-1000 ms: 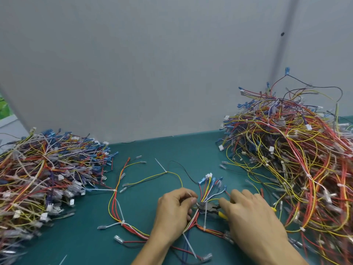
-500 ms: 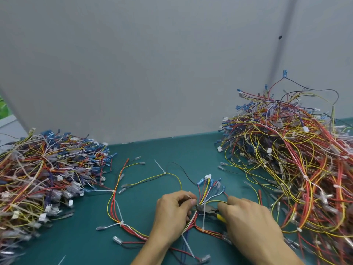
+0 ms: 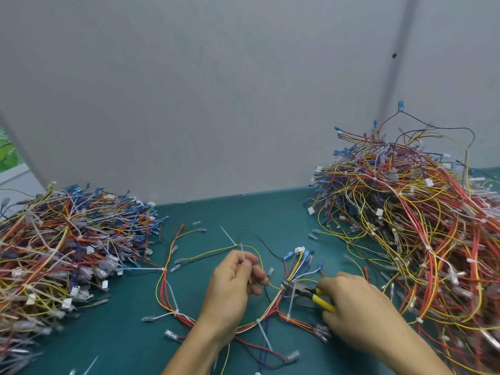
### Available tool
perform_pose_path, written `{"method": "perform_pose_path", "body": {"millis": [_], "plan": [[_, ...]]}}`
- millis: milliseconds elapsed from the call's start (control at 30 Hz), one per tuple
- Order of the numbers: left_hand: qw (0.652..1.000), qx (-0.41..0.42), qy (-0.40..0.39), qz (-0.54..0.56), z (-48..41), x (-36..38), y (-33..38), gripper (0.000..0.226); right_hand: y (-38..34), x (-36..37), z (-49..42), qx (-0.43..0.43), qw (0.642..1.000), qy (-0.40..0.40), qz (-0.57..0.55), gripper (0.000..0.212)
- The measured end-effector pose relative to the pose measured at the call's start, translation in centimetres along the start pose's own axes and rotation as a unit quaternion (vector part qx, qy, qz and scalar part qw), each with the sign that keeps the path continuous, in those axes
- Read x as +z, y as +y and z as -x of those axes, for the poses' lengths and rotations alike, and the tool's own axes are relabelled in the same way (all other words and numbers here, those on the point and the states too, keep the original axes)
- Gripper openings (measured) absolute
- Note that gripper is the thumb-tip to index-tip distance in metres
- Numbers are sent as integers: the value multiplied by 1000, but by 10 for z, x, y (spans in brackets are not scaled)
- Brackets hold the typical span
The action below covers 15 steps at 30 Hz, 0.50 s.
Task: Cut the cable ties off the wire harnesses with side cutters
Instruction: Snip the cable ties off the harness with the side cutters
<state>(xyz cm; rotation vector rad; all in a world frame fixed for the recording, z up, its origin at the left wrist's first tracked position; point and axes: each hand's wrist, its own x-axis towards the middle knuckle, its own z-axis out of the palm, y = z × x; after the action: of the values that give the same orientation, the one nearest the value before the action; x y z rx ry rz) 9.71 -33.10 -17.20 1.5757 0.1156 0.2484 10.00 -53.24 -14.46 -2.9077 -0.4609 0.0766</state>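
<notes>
Left hand (image 3: 230,290) is at bottom centre with fingers curled. Its thumb and forefinger pinch a thin white cable tie (image 3: 242,254) that sticks up out of the grip. Cannot tell if the tie is loose or attached.

Right hand (image 3: 357,309) is just to the right, fingers wrapped round the yellow handles of the side cutters (image 3: 319,296). The cutter nose points left and touches the wire harness (image 3: 270,319) where its red, yellow, white and blue wires fan out to connectors. Blade gap is too small to read.

The harness lies flat on the teal mat (image 3: 243,212), between and under both hands, and loops out to the left. It has more white ties at several points, tails sticking out.

Further back, the left pile (image 3: 67,239) of tangled harnesses is low and spread, well apart from the hands. The right pile (image 3: 419,226) is taller, and its near edge is just beside the right hand. A grey wall (image 3: 216,90) stands behind the mat.
</notes>
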Motion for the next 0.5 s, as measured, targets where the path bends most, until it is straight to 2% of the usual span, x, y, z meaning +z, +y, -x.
{"method": "perform_pose_path", "body": {"millis": [67,167,233,367,500], "plan": [[1000,-28,0,1,3,1,0,27,-1,-2,-2,-1,999,-21,-26,3],[1000,-29,-7,7,6,0,8,10,-1,-8,-2,3,996,-50,-70,15],[999,8,-36,-16,8,-2,14,16,2,-15,-1,10,996,-48,-70,14],[984,78,-107,-119,15,0,14,12,10,-25,10,3,999,-26,-19,8],[973,81,-125,-175,18,3,-1,12,11,-22,31,4,999,-24,39,7]]}}
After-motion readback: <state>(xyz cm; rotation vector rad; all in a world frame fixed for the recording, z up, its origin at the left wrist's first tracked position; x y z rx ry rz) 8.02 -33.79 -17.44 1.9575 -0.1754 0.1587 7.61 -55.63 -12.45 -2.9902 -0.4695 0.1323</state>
